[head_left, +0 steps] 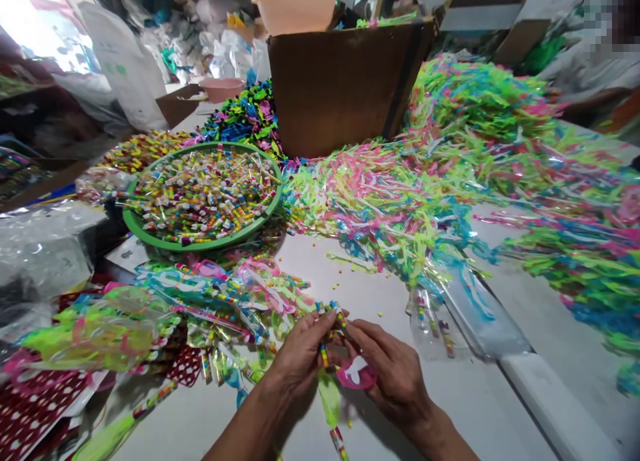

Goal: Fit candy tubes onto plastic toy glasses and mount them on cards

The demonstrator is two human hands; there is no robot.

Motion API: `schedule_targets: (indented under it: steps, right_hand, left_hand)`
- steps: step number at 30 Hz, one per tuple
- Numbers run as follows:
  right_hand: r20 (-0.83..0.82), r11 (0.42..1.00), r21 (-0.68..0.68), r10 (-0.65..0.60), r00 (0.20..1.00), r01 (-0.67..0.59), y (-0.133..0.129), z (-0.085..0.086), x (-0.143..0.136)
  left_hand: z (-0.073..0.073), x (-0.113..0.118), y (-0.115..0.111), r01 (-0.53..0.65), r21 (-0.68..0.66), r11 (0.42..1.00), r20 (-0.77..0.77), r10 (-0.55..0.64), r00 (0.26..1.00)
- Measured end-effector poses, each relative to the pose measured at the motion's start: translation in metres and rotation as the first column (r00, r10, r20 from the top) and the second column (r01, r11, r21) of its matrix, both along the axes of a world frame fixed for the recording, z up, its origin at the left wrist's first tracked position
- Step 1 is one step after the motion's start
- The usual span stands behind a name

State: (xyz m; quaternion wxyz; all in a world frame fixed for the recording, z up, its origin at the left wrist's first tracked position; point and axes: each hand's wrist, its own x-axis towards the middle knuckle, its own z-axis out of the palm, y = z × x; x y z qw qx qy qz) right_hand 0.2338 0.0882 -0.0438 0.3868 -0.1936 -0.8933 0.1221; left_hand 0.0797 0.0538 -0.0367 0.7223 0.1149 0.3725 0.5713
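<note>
My left hand (300, 351) is closed around small clear tubes of colourful candy beads (324, 356), thumb pressed over them. Close beside it, my right hand (395, 371) has its fingers curled at a second candy tube (339, 312) and a pink plastic piece with a white shape (358, 373). Below the hands hangs or lies a pale green plastic piece (329, 400), with another candy tube (339, 441) at its lower end. My fingers partly hide how these pieces join.
A green round basket (131, 226) full of candy tubes stands at left. Behind are a cardboard box (345, 91) and an orange tub (300, 8). Heaps of coloured plastic pieces (380, 181) spread right. Bundled pieces (100, 334) lie left, clear bags (483, 314) right, on the white table (395, 294).
</note>
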Motion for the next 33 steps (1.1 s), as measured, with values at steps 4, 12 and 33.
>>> schedule_targets:
  steps: [4,12,33]
  right_hand:
    - [0.038,0.989,-0.146,-0.003,0.999,0.009,-0.005,0.003,-0.009]
    - [0.277,0.834,-0.541,0.058,0.959,0.106,0.002,0.026,0.009]
    - [0.413,0.996,-0.074,0.076,0.908,-0.049,0.017,0.029,0.015]
  left_hand:
    - [-0.001,0.002,0.0,-0.062,-0.014,0.998,-0.03,0.062,0.998]
    - [-0.009,-0.007,-0.015,-0.066,-0.036,0.997,-0.203,0.057,0.977]
    - [-0.001,-0.016,-0.023,0.185,-0.004,0.983,-0.414,-0.17,0.894]
